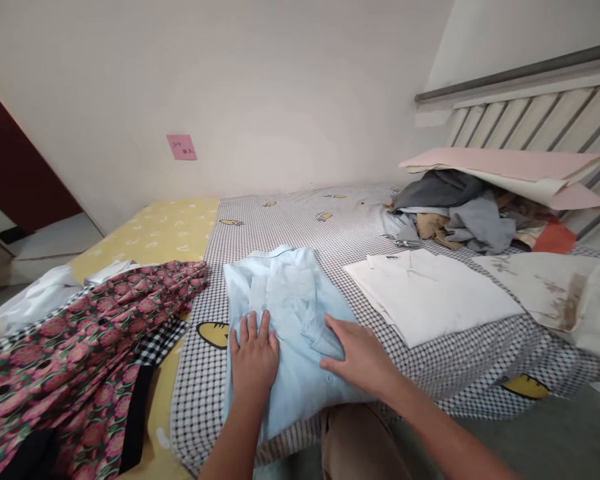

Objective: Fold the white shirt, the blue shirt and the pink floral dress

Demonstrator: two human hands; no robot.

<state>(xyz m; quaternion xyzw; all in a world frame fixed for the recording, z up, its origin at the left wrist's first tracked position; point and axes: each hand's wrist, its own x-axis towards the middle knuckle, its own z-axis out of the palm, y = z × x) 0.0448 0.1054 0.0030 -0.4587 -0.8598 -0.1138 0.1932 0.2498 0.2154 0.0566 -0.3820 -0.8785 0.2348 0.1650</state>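
A light blue shirt [300, 393] lies folded into a rough rectangle on the checked bedsheet, close in front of me. Sheer, crumpled trim [293, 287] and a small button show on its upper face. My left hand [255, 353] rests flat on the shirt's left part, fingers stretched toward the collar. On the right side, my right hand [360, 350] touches the shirt beside a loose gathered bit of cloth [317, 330]. Its thumb and forefinger are apart; the other fingers are partly hidden behind the hand.
A folded white garment [430, 293] lies to the right, with a stained cream cloth [555, 290] beyond it. Piled clothes [475, 213] sit under a pink sheet [505, 163] by the bed rail. At left is a red floral garment [80, 347]; a pink note [181, 147] hangs on the wall.
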